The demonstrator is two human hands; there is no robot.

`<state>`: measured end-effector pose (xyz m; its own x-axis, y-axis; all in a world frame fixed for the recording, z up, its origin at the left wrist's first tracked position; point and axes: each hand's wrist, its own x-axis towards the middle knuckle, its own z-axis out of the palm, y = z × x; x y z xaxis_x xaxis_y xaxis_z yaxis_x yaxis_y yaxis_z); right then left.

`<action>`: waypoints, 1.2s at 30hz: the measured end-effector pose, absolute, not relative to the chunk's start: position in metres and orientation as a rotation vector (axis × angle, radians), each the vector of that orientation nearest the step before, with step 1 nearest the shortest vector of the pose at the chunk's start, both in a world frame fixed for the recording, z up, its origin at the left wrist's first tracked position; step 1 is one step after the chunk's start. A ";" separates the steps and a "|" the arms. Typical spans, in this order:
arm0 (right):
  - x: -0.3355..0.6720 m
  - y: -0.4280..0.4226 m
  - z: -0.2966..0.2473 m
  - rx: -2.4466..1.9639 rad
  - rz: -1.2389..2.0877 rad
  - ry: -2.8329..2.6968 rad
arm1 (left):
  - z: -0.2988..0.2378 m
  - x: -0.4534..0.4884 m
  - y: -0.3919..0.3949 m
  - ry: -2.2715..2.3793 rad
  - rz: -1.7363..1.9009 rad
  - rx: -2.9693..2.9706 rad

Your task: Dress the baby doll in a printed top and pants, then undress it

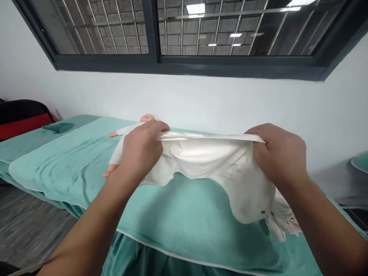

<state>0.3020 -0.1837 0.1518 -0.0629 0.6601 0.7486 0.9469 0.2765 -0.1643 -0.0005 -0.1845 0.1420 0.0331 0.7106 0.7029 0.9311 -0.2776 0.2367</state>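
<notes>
Down at the near edge, both forearms came in from the bottom corners over a teal towel with white piping, spread across a bed. Just past that hung the white baby garment, held up in the air above the towel, not resting on it as far as I could tell. The left hand was closed on its top left corner, fingers curled over the hem. The right hand was clamped on the top right corner the same way. So the hem ran pulled straight between the two grips, and the rest of the fabric sagged below and between the hands, drooping lower on the right, where a frilly edge dangled under the right wrist.

Behind the left hand lay a baby doll in white on the towel, partly hidden by the hand, head toward the wall. Further left sat a crumpled teal cloth, then something black and red at the far left. Beyond it all were a white wall and a dark-framed window.
</notes>
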 end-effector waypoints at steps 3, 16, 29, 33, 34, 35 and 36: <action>0.308 -0.200 0.143 -1.426 -0.273 -1.800 | 0.135 -0.008 -0.198 -1.711 -1.364 -2.012; 0.315 -0.105 0.102 -2.004 0.096 -2.092 | 0.077 -0.019 -0.123 -2.215 -0.747 -1.977; 0.205 -0.069 -0.061 -1.896 0.169 -1.986 | -0.040 0.078 -0.056 -2.159 -0.488 -2.473; 0.218 -0.064 -0.055 -2.056 0.176 -1.986 | -0.043 0.072 -0.040 -2.211 -0.481 -2.400; 0.220 -0.064 -0.053 -2.078 0.174 -1.979 | -0.045 0.071 -0.038 -2.220 -0.535 -2.385; 0.220 -0.064 -0.052 -2.084 0.165 -1.970 | -0.047 0.071 -0.037 -2.224 -0.594 -2.366; 0.220 -0.063 -0.052 -2.073 0.146 -1.961 | -0.049 0.071 -0.036 -2.225 -0.648 -2.345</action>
